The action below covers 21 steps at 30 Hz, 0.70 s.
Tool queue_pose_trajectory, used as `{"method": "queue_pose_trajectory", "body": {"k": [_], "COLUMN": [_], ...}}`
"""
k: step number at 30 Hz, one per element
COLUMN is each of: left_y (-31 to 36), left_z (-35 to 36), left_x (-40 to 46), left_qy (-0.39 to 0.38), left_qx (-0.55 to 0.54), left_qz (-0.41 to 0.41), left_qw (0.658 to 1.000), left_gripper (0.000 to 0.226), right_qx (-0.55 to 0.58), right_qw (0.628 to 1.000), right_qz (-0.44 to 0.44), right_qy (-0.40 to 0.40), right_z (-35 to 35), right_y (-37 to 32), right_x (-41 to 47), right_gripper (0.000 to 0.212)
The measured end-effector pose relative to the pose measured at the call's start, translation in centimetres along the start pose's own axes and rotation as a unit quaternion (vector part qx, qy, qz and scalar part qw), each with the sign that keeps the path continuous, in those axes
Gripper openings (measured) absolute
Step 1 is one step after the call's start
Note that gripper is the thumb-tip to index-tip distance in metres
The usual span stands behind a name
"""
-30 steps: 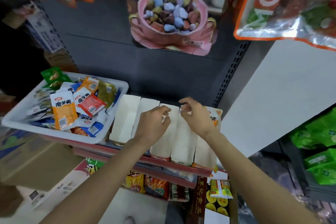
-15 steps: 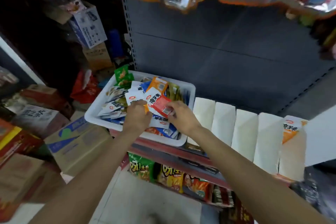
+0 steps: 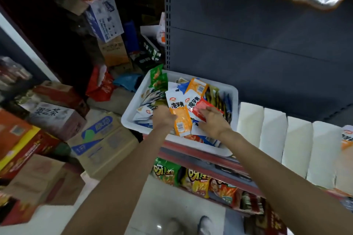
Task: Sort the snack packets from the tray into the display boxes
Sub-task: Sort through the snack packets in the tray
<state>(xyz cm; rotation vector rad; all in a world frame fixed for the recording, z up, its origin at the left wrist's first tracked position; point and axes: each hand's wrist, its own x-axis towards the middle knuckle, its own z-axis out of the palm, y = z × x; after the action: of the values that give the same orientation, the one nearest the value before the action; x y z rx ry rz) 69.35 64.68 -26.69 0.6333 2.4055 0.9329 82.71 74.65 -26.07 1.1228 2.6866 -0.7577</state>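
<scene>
Both arms reach fwd over the white tray on the shelf: left hand grips an orange packet, right hand w/ relaxed fingers rests on a red packet, display boxes just right of tray.

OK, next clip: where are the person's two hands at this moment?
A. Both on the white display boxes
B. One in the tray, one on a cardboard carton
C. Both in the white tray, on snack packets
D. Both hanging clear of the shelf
C: the left hand grips an orange packet and the right hand rests on a red packet, both inside the white tray.
</scene>
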Motion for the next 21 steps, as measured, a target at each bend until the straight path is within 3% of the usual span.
{"method": "queue_pose_trajectory", "body": {"k": [3,5,8,11,13,18,21], "left_y": [0.2,0.4,1.1,1.9,2.7,6.6,9.4], "left_z": [-1.1,-1.6,-1.2,-0.1,0.7,3.4,6.0], "left_x": [-1.4,-2.7,-4.3,-4.8,-4.9,-6.5,-8.0], "left_qy": [0.020,0.047,0.041,-0.003,-0.028,-0.060,-0.098], "left_qx": [-0.063,-0.053,-0.038,-0.023,-0.023,-0.035,-0.057], "left_qz": [0.086,0.186,0.288,0.331,0.348,0.360,0.371], "left_qw": [0.994,0.980,0.956,0.943,0.937,0.931,0.922], "left_gripper": [0.010,0.012,0.017,0.034,0.040,0.045,0.048], "right_qx": [0.059,0.172,0.404,0.522,0.543,0.477,0.488], "right_qw": [0.997,0.983,0.914,0.846,0.828,0.854,0.837], "right_qz": [-0.035,-0.058,-0.026,0.013,0.028,0.027,0.025], "right_qy": [0.033,0.036,0.038,0.104,0.136,0.208,0.247], "right_z": [-0.2,-0.3,-1.0,-2.7,-4.0,-6.8,-8.8], "right_y": [-1.1,-2.5,-4.1,-3.8,-2.7,2.6,6.5], "right_x": [-0.4,-1.1,-1.8,-2.5,-3.2,-5.5,-8.2], "right_gripper": [0.051,0.057,0.056,0.020,0.020,0.018,0.023]}}
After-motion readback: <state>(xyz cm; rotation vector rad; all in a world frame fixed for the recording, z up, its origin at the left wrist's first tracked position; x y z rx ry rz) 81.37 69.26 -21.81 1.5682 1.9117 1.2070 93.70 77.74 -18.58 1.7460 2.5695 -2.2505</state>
